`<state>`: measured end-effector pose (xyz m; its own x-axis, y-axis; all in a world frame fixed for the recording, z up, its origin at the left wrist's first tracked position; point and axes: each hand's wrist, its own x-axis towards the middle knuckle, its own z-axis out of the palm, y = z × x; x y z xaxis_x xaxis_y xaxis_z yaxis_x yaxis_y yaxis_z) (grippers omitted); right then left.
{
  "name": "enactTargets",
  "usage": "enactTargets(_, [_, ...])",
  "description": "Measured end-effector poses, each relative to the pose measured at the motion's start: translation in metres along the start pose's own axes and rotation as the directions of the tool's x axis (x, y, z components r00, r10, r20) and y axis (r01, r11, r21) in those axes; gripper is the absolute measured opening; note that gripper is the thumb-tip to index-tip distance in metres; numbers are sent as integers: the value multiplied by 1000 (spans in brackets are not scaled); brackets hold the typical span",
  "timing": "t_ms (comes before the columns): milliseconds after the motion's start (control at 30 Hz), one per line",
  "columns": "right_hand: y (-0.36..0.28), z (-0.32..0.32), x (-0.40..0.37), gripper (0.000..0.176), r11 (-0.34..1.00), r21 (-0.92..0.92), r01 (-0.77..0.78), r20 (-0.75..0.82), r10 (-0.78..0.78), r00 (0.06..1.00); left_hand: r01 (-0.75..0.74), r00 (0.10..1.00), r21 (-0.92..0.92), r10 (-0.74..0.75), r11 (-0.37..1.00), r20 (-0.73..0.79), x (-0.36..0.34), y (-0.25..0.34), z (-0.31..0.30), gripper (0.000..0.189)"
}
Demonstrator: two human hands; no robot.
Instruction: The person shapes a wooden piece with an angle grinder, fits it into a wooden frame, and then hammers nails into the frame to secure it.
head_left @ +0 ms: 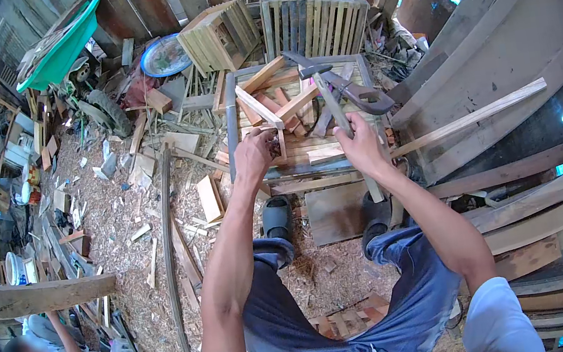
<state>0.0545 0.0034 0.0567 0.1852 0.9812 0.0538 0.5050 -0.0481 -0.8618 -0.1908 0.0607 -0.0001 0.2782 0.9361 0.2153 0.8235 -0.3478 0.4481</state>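
My right hand [361, 144] is closed around the wooden handle of a hammer [333, 100], whose dark head is raised over the low slatted worktable [233, 121]. My left hand [255, 154] has its fingers closed on joined wooden strips [259, 107] at the table's left side. Part of its grip is hidden, and anything small between the fingertips cannot be made out. A handsaw [365, 98] with a dark handle lies beyond the hammer. Several cut wood blocks [291, 113] lie loose on the slats.
Two slatted wooden crates [219, 37] stand behind the table. A long plank [475, 116] juts out at right, near curved boards [538, 212]. Wood scraps and shavings cover the floor. Another person [58, 351] crouches at lower left, near a thick beam [46, 295].
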Motion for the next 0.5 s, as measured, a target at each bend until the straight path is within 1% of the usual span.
enactTargets(100, [-6,-1,-3,32,1000,-22,22,0,-22,1000,-35,999,30,36,999,-18,1,2,3,26])
enactTargets(200, [-21,-10,-8,32,998,-62,-3,24,4,1000,-27,999,122,24,992,29,4,9,2,27])
enactTargets(300, [-16,-10,-8,31,999,-53,-10,27,12,1000,-42,999,159,37,986,33,8,7,7,27])
enactTargets(400, [-9,-13,-7,31,999,-51,0,10,1,1000,-17,998,181,6,983,61,10,10,6,26])
enactTargets(500, [-2,-15,-6,32,999,-41,5,-2,-5,1000,63,989,244,-94,968,115,13,16,2,21])
